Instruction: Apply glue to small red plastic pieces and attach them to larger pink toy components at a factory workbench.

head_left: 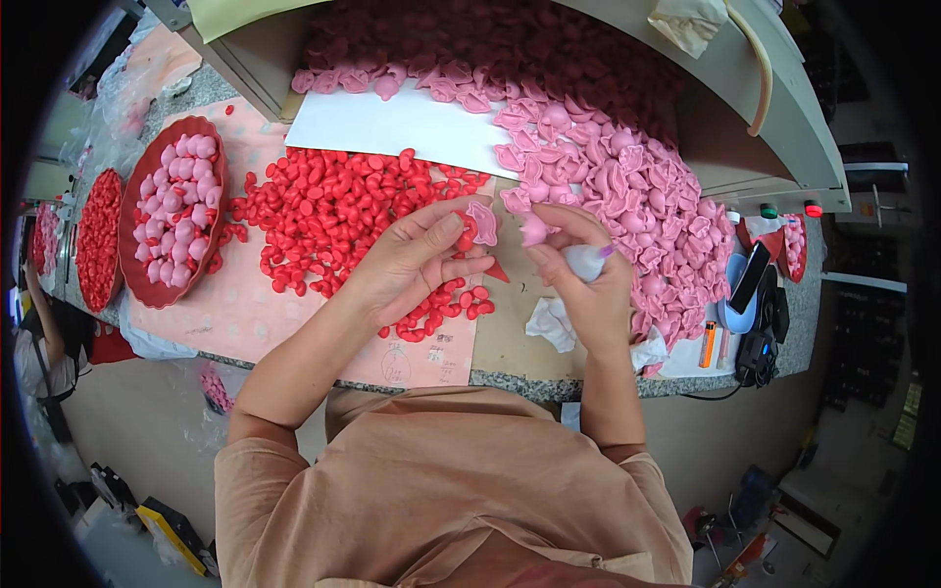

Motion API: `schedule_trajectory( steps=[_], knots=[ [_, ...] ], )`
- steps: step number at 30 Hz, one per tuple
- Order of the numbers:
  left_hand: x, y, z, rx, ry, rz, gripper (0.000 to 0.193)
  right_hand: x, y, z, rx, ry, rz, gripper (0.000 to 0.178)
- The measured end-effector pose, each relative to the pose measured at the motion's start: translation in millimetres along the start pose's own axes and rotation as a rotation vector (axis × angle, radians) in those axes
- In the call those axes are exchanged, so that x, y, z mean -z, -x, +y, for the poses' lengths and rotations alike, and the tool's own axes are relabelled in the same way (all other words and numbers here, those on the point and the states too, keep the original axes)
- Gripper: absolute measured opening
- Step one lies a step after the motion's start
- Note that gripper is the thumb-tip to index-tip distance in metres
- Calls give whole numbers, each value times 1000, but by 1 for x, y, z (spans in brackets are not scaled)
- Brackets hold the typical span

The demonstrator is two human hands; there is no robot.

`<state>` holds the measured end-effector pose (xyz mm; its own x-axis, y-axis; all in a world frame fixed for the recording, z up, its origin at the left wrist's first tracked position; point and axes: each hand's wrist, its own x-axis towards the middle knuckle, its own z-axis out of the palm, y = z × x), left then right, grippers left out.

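Pink piece point(482, 223): one, left hand point(410, 257)

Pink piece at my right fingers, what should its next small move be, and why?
Probably bring that pink piece left toward the red piece in the left hand. The right hand appears to pinch it while also holding a white bottle, and the left hand already holds the red piece beside another pink piece.
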<state>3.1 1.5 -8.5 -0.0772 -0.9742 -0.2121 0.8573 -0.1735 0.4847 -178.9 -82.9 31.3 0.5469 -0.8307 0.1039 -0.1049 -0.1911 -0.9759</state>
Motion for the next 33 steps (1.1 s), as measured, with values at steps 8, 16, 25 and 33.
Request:
schedule_trajectory(
  steps=[8, 16, 25, 33],
  knots=[
    [-1, -3, -2, 29, 24, 36, 39, -17, -9, 3, 297, 202, -91, 34],
    [1, -4, -4, 37, -16, 20, 38, -17, -13, 8, 386, 279, -102, 34],
    [3, -1, -7, 2, -125, 68, 34, -14, -8, 24, -1, -109, -128, 32],
    [-9, 1, -4, -118, -317, 147, 26, -13, -7, 18, -371, -415, -241, 36]
  ],
)
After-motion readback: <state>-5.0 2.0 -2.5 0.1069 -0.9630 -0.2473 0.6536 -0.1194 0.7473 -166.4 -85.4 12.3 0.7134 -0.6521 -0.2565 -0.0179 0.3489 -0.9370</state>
